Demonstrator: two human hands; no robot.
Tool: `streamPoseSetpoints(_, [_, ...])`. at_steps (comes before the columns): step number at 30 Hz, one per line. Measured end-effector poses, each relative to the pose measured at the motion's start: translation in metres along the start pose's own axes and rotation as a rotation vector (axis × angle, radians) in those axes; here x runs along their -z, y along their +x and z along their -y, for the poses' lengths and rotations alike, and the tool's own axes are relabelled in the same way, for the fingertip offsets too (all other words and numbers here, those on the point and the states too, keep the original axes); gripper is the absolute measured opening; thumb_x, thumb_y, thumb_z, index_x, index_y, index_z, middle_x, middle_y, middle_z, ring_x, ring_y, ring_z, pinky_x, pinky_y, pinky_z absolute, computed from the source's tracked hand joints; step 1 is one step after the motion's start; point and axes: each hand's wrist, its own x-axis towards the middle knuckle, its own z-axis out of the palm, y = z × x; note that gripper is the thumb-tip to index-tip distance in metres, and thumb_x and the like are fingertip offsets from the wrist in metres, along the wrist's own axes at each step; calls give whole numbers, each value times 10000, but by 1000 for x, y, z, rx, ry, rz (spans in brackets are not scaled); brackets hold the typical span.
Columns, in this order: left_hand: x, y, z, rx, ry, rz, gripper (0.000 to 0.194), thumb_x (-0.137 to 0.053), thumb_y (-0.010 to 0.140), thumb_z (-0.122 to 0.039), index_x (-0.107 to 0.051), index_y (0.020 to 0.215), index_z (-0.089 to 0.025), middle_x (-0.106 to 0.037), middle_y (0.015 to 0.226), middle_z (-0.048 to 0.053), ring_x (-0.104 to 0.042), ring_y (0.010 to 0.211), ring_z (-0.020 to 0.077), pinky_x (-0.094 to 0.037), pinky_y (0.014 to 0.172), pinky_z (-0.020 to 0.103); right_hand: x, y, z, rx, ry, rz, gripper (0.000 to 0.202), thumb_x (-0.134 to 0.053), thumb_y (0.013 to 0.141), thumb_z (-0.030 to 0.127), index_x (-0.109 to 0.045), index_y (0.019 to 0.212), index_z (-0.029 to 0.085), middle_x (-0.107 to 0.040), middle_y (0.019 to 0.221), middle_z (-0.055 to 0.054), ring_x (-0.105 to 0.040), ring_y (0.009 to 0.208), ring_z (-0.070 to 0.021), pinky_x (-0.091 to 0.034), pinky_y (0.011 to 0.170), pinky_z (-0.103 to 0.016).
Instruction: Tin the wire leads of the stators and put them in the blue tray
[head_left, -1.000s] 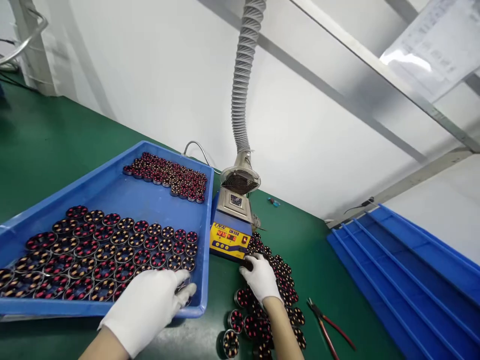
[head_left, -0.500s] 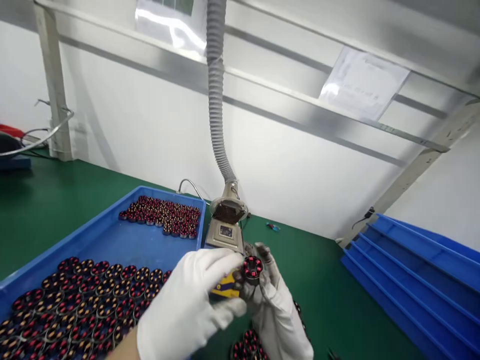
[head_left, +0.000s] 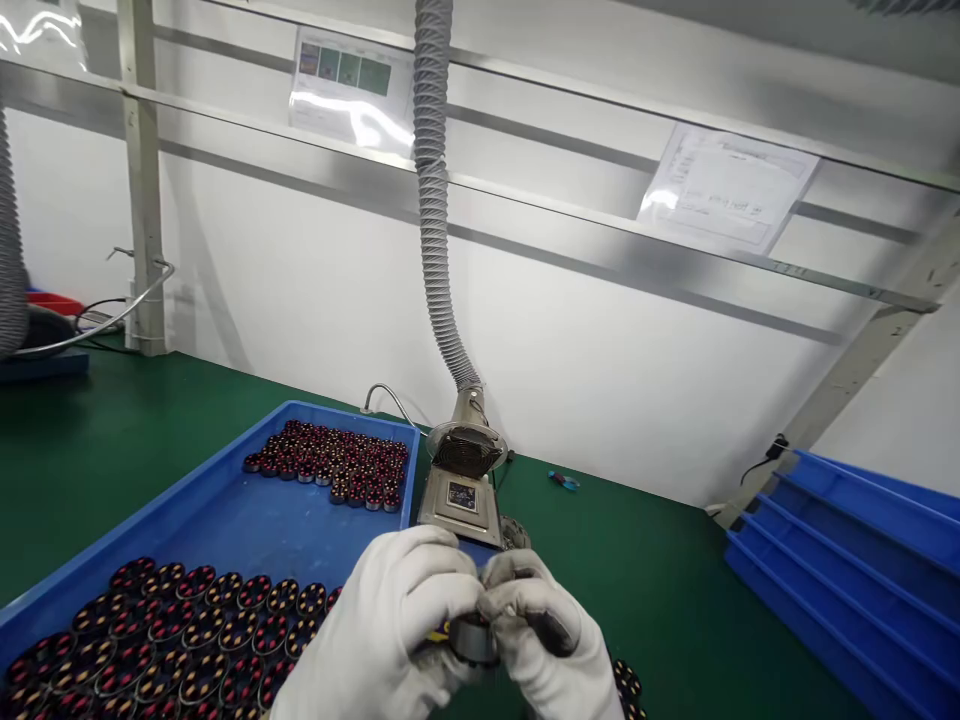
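Both hands wear white gloves and meet at the lower middle. My left hand (head_left: 401,620) and my right hand (head_left: 544,625) are closed around one dark round part (head_left: 474,640), turned on its side between the fingertips. The right glove's fingertips are stained grey. Left of the hands, a blue tray (head_left: 277,515) holds many round parts (head_left: 202,628) with red and yellow segments, in a front group and a back group. A metal box (head_left: 459,500) stands just beyond the fingers, under a flexible hose.
The grey ribbed hose (head_left: 435,200) hangs down to the box. Stacked blue trays (head_left: 847,560) stand at the right on the green table (head_left: 645,560). Small pliers (head_left: 563,481) lie near the wall. More round parts (head_left: 626,690) sit right of my right hand.
My left hand has come against the round part, which has tipped from face-up onto its side. Both hands are now together around it. The camera view has shifted slightly.
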Motion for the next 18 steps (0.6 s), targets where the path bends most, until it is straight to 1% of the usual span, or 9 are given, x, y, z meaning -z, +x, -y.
streamPoseSetpoints(3, [0,-4,0,-62,99,-21,156,-395,926,-221,-539,963,-173,-674,886,61,-599,926,200,-509,757,345,-3,3,-12,-84,235,-16,168,-706,704,405,-696,623,258,-579,606,-1,-562,616,-136,-462,582,-239])
streamPoseSetpoints(5, [1,-6,0,-65,84,-27,168,-395,933,-250,-537,968,-167,-673,897,66,-595,931,199,-511,759,342,-3,5,-16,-126,419,-75,210,-704,677,474,-690,630,270,-591,598,9,-568,598,-134,-468,574,-242])
streamPoseSetpoints(6, [2,-6,-1,-48,62,-16,183,-406,934,-288,-534,977,-165,-670,910,69,-592,941,197,-513,771,338,-2,5,-16,-134,444,-98,215,-704,671,483,-694,655,269,-606,608,7,-574,594,-133,-470,572,-241])
streamPoseSetpoints(8, [3,-6,-1,-15,22,6,230,-410,931,-357,-531,985,-168,-661,921,73,-589,953,189,-517,781,321,2,5,-13,-148,348,-61,198,-719,672,437,-709,725,247,-639,646,-13,-584,599,-139,-474,574,-244])
streamPoseSetpoints(10, [4,-4,-2,-6,16,7,224,-402,935,-352,-535,961,-174,-660,905,66,-594,942,177,-519,774,301,3,4,-8,-136,182,25,149,-745,668,341,-718,752,221,-655,691,-35,-592,631,-150,-473,583,-247])
streamPoseSetpoints(11, [3,-4,-3,-17,35,-9,210,-402,937,-332,-539,944,-173,-663,892,62,-598,933,173,-516,772,294,2,4,-6,-108,132,41,106,-753,666,289,-722,743,224,-653,695,-31,-591,637,-147,-469,585,-242])
streamPoseSetpoints(13, [3,-3,-2,-75,107,-79,213,-394,943,-313,-545,910,-167,-676,866,58,-605,913,168,-503,770,293,-2,4,-5,-57,141,24,52,-761,659,218,-714,649,240,-632,652,-6,-584,627,-129,-463,581,-227])
streamPoseSetpoints(15, [2,-4,0,-129,207,-133,273,-352,955,-336,-554,895,-162,-693,866,55,-606,916,177,-483,778,311,-5,4,-7,-66,288,-78,82,-780,638,247,-703,611,257,-613,616,11,-587,614,-124,-471,575,-229])
streamPoseSetpoints(18, [4,-8,2,-169,332,-143,336,-298,966,-348,-565,889,-160,-707,887,49,-595,948,195,-452,787,334,-4,3,-10,-103,543,-321,123,-790,608,370,-701,663,305,-643,657,21,-617,647,-149,-515,631,-296])
